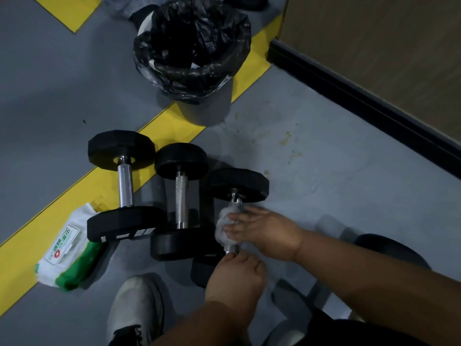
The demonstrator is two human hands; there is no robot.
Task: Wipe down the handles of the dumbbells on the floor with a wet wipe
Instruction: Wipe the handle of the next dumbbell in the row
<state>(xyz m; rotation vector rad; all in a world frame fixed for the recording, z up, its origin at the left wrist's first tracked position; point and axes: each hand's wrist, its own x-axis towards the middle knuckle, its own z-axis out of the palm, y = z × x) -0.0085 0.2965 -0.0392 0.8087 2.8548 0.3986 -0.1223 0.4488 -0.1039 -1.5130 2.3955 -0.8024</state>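
Black-lined bin contents unclear, right grip clasping wipe around dumbbell handle, left grip pinching handle's near end.

Bare forearms without sleeves, and a worn white sneaker with black trim near its laces.

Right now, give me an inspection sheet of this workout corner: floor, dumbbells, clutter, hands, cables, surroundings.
Surface: grey floor with yellow stripes, stained near the wall.
Job's things: three dumbbells side by side; left dumbbell and middle dumbbell handles bare; white wet wipe wrapped round the right dumbbell handle.
Clutter: wet wipe pack lying left of the dumbbells.
Grips: right hand presses the wipe on the handle; left hand holds the handle's near end.
Cables: nothing seen.
Surroundings: bin with black liner, black baseboard, white shoe.
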